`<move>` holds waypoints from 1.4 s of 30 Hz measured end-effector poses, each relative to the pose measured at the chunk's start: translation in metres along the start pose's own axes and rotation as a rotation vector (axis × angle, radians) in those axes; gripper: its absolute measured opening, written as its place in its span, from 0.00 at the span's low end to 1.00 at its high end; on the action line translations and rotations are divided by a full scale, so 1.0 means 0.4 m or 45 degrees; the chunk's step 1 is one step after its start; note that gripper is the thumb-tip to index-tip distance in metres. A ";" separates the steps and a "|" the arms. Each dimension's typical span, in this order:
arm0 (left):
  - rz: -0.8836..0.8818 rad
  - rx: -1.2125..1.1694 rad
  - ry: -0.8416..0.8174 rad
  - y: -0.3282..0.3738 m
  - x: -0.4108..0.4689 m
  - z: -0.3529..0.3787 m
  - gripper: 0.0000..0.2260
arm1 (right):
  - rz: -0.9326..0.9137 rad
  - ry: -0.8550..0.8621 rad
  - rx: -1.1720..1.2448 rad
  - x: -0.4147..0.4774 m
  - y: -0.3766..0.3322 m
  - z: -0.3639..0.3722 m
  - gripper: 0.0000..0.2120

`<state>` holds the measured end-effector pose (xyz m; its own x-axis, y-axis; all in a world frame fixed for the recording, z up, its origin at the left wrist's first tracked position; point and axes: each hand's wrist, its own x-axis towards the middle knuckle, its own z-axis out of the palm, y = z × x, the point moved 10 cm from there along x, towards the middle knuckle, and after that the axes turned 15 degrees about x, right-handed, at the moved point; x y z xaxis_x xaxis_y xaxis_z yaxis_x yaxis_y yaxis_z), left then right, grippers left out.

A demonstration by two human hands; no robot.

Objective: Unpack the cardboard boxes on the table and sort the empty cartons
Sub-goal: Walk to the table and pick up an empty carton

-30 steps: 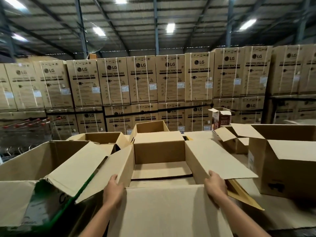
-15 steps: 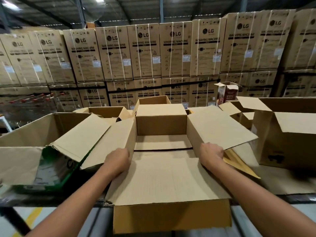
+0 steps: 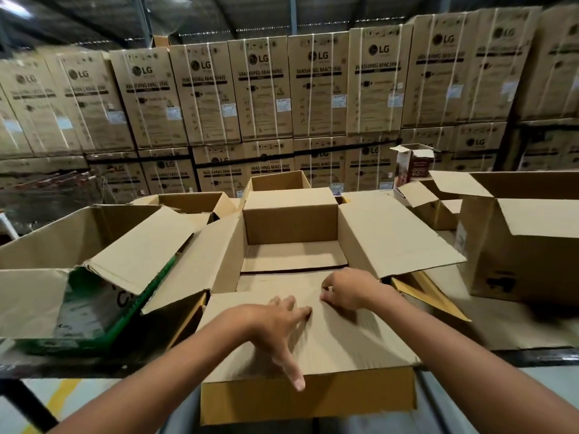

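Observation:
An open, empty brown carton (image 3: 289,223) stands in the middle of the table, straight in front of me. Its side flaps are spread out to the left and right. The near flap (image 3: 344,339) is folded toward me and hangs over the table edge. My left hand (image 3: 275,324) lies flat on this flap with spread, straight fingers and the thumb pointing toward me. Close to the flap's fold, my right hand (image 3: 351,289) rests on the flap with bent fingers, the tips touching the cardboard. Neither hand holds anything.
An open box with green print (image 3: 94,239) stands at the left and a tall open box (image 3: 517,261) at the right. Smaller open boxes (image 3: 435,211) and a printed carton (image 3: 413,164) sit behind. Stacked washing-machine boxes (image 3: 316,86) wall off the back.
Both hands have left the edges of the side flaps and moved inward onto the near flap. The view has tilted further down.

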<state>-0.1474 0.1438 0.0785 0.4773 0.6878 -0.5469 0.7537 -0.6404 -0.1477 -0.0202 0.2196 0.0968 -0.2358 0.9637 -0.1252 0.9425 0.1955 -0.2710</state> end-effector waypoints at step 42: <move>0.031 -0.825 0.459 -0.191 0.098 -0.208 0.25 | -0.027 0.400 0.155 -0.055 0.002 -0.208 0.23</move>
<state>-0.1486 0.2482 0.1369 0.5317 0.8170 -0.2230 0.8034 -0.4033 0.4380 0.0053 0.2137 0.1786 -0.1532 0.9723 0.1767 0.8986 0.2115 -0.3845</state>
